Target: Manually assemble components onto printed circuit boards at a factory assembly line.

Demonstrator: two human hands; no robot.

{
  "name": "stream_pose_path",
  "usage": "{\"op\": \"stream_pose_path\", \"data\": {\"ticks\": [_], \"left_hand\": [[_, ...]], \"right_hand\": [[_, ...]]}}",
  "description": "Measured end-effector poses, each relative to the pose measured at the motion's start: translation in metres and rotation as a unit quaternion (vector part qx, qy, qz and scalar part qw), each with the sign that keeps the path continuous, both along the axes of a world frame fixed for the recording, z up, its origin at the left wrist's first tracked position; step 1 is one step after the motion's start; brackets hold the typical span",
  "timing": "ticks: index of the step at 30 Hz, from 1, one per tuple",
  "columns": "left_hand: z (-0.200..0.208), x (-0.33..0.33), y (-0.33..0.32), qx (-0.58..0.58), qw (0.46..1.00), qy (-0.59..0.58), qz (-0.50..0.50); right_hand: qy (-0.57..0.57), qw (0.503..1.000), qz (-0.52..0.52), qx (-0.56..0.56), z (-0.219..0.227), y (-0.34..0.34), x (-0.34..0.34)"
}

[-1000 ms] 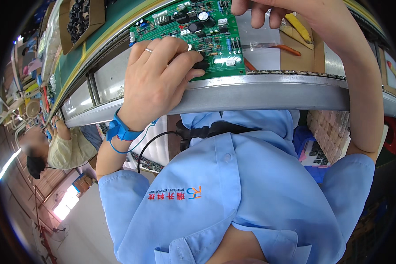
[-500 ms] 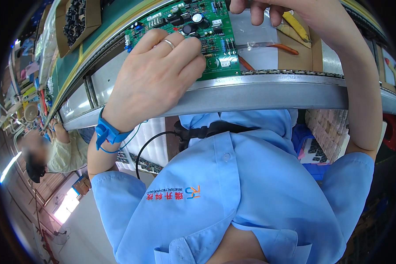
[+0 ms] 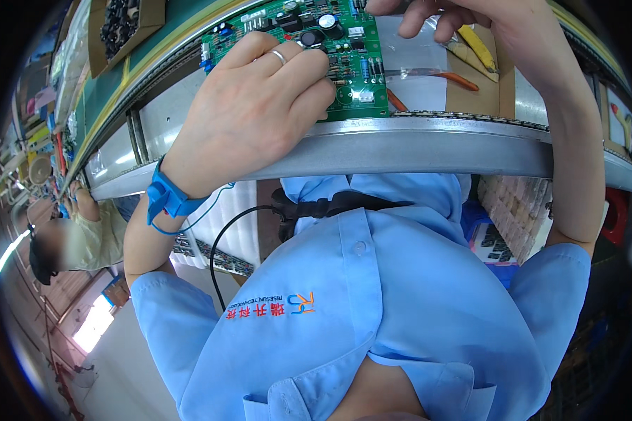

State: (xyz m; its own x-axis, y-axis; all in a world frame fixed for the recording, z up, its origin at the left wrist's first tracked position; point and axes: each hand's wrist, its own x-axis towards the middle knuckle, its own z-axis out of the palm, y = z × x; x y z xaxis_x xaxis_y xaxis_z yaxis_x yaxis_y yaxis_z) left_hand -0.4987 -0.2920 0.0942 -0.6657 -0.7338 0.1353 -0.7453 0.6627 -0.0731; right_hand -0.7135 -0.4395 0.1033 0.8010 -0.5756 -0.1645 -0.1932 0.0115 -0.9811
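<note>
A green circuit board (image 3: 340, 59) crowded with small parts, among them black capacitors, lies across the metal rails at the top of the head view. Over its lower left part, my left hand (image 3: 260, 98) has its fingers curled closed and pointing down at the board; the fingertips and anything in them are hidden. It wears a ring and a blue wrist strap (image 3: 172, 198) with a thin cord. Beside the board's upper right corner is my right hand (image 3: 463, 17), its fingers bent and apart, with nothing visible in them. The picture's top edge cuts part of it off.
The metal rail (image 3: 400, 145) runs along the near side. Right of the board lie orange-handled pliers (image 3: 456, 81) and a yellow-handled tool (image 3: 479, 50) on cardboard. A cardboard box (image 3: 130, 31) of black parts stands at upper left. Another person (image 3: 95, 238) is at far left.
The whole view has shifted slightly, the board showing a little higher and further right. My left hand keeps its place over the board; the right hand's fingers have moved slightly.
</note>
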Motion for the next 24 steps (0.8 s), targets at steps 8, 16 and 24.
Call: {"op": "stream_pose_path", "data": {"ticks": [8, 16, 24], "left_hand": [[0.022, 0.028, 0.001, 0.043, 0.988, 0.141, 0.056], [0.03, 0.068, 0.019, -0.079, 0.889, 0.209, 0.4], [0.009, 0.081, 0.03, -0.013, 0.829, 0.298, 0.473]], "right_hand": [[-0.047, 0.997, 0.048, 0.027, -0.031, 0.009, -0.015], [0.014, 0.999, 0.042, 0.024, -0.006, 0.046, -0.001], [0.059, 0.98, 0.053, -0.181, -0.016, 0.054, 0.009]]}}
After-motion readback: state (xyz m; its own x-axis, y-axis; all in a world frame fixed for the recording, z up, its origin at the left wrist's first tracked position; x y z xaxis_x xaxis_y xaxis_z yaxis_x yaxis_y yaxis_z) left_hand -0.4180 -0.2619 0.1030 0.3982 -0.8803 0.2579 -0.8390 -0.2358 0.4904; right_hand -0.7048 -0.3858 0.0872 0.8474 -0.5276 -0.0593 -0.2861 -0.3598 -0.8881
